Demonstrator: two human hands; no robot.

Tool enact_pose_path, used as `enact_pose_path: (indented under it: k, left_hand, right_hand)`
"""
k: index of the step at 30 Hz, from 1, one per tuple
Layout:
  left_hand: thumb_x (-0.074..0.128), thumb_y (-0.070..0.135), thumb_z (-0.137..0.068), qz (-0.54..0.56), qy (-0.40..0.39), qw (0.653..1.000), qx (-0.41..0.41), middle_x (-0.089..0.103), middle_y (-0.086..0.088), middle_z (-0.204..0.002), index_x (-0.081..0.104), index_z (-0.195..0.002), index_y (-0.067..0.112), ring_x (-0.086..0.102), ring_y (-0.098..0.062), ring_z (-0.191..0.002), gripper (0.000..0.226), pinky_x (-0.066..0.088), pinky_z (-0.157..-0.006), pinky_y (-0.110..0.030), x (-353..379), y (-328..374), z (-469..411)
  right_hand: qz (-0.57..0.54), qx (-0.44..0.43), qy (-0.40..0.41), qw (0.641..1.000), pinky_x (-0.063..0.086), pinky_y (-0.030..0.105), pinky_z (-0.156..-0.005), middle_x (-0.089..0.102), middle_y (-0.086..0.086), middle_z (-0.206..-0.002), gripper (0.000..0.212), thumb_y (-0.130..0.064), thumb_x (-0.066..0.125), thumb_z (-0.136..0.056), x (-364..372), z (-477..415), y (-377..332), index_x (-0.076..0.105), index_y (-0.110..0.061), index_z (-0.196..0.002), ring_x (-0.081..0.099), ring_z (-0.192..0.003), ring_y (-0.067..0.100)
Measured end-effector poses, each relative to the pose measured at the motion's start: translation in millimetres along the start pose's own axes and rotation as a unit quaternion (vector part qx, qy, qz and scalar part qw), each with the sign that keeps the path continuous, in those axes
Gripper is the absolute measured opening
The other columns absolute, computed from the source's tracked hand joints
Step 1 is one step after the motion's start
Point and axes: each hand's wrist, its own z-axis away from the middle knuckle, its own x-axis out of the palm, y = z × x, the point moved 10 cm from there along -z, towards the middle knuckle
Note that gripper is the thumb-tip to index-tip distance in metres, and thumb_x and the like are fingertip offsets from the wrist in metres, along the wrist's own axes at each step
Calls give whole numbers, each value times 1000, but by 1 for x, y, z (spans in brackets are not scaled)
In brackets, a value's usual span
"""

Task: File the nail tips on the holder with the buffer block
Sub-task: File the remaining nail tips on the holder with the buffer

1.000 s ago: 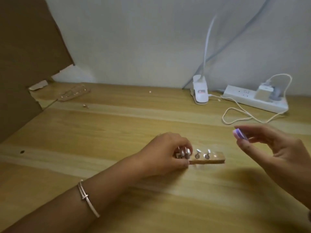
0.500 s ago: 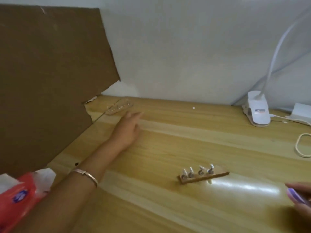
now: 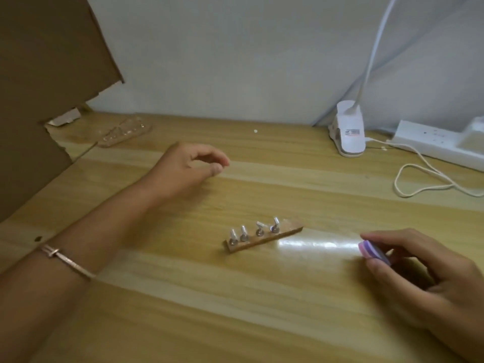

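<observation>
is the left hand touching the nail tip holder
No, the left hand is well apart from the holder, farther back and left.

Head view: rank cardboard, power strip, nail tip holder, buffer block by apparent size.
1. cardboard
2. power strip, cropped by the frame edge
3. nail tip holder
4. buffer block, partly hidden in the right hand

L hand (image 3: 192, 166) at 11 o'clock, extended fwd, fingers curled twd thumb; blurred, can't tell if pinching anything. R hand (image 3: 419, 273) at 4 o'clock, thumb + fingers pinching buffer block (image 3: 373, 251).
</observation>
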Motion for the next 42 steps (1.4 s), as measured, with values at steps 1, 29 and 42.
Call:
enact_pose_path:
  k: [1, 29, 42]
  left_hand:
    - [68, 10, -90, 53, -21, 998, 35, 74, 10, -98, 74, -100, 19, 66, -3, -99, 15, 48, -86, -10, 17, 29, 8]
    - [76, 44, -76, -178, -112, 977, 28, 61, 16, -97, 64, -104, 33, 58, -3, -91, 33, 50, -80, -28, 103, 64, 33]
    - [66, 32, -84, -169, -142, 970, 102, 57, 11, -92, 68, -105, 27, 56, -13, -92, 22, 45, -81, -30, 164, 127, 36]
  right_hand:
    - [-8, 1, 0, 1000, 48, 13, -74, 71, -10, -101, 29, -40, 73, -82, -1, 1, 1, 72, -35, -110, 66, -84, 12]
    - [-30, 22, 4, 999, 50, 22, -73, 70, -15, -97, 31, -7, 79, -83, -4, 5, 4, 73, -30, -103, 65, -87, 13]
    - [-39, 13, 75, 996, 50, 21, -73, 72, -17, -97, 30, -5, 79, -82, -42, 6, -12, 74, -26, -103, 65, -91, 6]
